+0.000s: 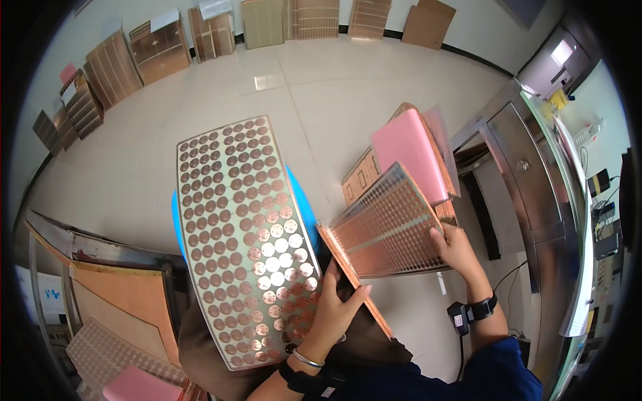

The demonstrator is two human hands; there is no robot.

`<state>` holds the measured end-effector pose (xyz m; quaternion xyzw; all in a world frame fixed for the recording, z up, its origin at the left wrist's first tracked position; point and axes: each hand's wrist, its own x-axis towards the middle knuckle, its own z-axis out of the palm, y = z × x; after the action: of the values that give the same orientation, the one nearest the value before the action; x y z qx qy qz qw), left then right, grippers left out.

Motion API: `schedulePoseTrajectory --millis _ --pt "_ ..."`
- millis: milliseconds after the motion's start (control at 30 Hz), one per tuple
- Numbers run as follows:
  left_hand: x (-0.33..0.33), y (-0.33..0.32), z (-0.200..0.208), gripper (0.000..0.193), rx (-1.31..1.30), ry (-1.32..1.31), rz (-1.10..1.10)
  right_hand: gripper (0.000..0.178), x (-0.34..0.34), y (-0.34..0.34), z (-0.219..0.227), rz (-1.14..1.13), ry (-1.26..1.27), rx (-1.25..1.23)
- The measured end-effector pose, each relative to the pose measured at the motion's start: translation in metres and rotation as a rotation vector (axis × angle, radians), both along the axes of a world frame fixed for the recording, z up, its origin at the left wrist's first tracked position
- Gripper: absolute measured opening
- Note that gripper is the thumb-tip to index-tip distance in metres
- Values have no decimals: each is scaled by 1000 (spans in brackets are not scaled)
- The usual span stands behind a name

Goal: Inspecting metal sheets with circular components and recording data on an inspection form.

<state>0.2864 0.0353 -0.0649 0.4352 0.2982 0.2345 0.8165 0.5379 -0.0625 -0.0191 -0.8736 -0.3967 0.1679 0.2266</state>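
A pale panel with rows of round copper discs (227,220) lies in front of me on a blue round seat (304,207). To its right, a stack of copper boards (348,257) shows its long edge, tilted up against my lap. My left hand (331,307) is closed on that edge, thumb on the near side and fingers partly hidden. My right hand (457,246) pinches the right edge of a copper panel with small dots (391,230), which slants away from the stack's edge. Whether that panel still touches the stack all along is unclear.
A pink foam block (411,154) stands with boards behind the raised panel. Metal drawers (525,164) line the right side. At lower left are a wooden board (127,294) and another pink block (144,384). Several board stacks (160,50) lean along the far wall.
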Motion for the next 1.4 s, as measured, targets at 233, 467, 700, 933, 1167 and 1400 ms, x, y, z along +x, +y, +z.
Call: schedulePoseTrajectory --millis 233,467,700,933,1167,1400 --pt "3 -3 -1 74 95 28 29 34 40 10 -12 -49 -107 61" --pt "16 6 6 67 52 155 -1 30 15 9 25 -154 -224 -128" --pt "30 3 -3 43 179 183 26 15 -58 -81 -37 -242 -14 528" --pt "30 4 6 27 110 383 -18 27 -84 -132 -193 -289 684 140" --pt "7 8 70 27 89 424 76 50 -95 -122 -222 -347 1343 -45" --pt "-79 5 176 41 16 280 271 58 -99 -99 -197 -494 1875 429"
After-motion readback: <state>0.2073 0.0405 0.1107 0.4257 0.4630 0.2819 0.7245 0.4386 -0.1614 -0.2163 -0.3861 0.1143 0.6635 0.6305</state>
